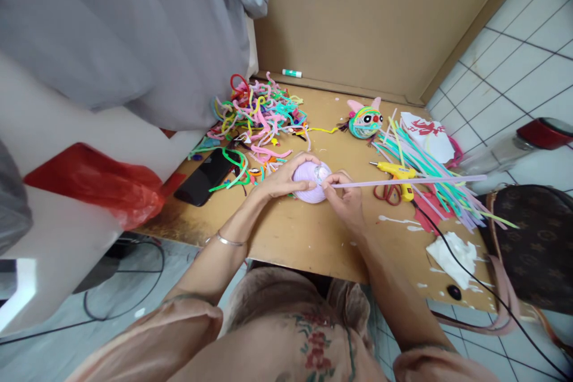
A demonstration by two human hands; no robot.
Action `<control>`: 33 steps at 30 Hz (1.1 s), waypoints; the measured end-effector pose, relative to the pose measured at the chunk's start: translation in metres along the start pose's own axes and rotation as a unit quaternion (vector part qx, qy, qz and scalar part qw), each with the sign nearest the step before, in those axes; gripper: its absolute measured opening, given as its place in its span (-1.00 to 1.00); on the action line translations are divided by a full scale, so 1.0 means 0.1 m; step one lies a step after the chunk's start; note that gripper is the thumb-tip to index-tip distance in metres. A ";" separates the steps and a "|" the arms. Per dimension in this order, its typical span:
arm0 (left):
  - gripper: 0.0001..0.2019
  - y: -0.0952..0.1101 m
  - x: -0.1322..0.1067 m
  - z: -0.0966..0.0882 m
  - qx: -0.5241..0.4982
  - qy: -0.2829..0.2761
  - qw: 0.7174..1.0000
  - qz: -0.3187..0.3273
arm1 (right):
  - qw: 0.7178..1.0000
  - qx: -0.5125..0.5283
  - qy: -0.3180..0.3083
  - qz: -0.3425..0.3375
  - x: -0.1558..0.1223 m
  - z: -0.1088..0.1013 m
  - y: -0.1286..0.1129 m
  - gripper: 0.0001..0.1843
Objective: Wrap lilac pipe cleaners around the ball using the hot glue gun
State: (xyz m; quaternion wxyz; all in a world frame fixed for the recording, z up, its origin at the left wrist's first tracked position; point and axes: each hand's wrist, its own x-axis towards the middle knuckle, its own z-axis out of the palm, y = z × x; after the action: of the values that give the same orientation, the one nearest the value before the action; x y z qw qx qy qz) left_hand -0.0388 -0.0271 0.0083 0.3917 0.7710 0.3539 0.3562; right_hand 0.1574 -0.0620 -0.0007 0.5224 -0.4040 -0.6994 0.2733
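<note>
My left hand (286, 179) is closed around a lilac ball (308, 191) wrapped in rings of fuzzy stem, with a small whitish patch showing on its top. My right hand (344, 197) pinches a long lilac pipe cleaner (416, 181) near its end, right against the ball. The rest of that pipe cleaner sticks out straight to the right, passing over a yellow hot glue gun (396, 173). Below the glue gun lie dark red scissor handles (387, 194).
A heap of bent pipe cleaners (264, 113) and a black phone (206, 176) lie on the left. Behind stands a finished-looking decorated ball with ears (366, 121). Straight pipe cleaners (430, 161), a crumpled tissue (454, 256), a brown bag (530, 239) and a glue gun cord (465, 268) are on the right.
</note>
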 end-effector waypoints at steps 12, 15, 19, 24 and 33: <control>-0.45 -0.01 0.01 0.03 -0.008 0.017 1.000 0.000 | 1.000 -0.018 -0.018 -0.002 0.01 -0.01 -0.03 -0.84; -0.48 -0.01 0.01 0.04 -0.007 0.027 1.000 0.001 | 1.000 -0.017 -0.019 -0.005 0.01 -0.01 -0.03 -0.83; -0.55 0.00 0.01 0.07 -0.008 0.043 0.999 -0.001 | 0.999 -0.017 -0.026 -0.011 0.00 -0.02 -0.04 -0.86; -0.59 0.01 0.02 0.09 -0.007 0.047 0.999 0.003 | 0.999 -0.026 -0.024 -0.017 -0.01 -0.02 -0.04 -0.87; -0.61 0.02 0.03 0.09 -0.008 0.051 0.999 0.006 | 0.997 -0.054 -0.041 -0.027 -0.01 -0.04 -0.02 -0.86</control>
State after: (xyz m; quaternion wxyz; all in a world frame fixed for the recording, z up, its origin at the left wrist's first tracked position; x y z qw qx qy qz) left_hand -0.0296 -0.0287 0.0067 0.3771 0.7510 0.3662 0.3997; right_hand 0.1608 -0.0639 0.0013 0.4778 -0.4015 -0.7444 0.2373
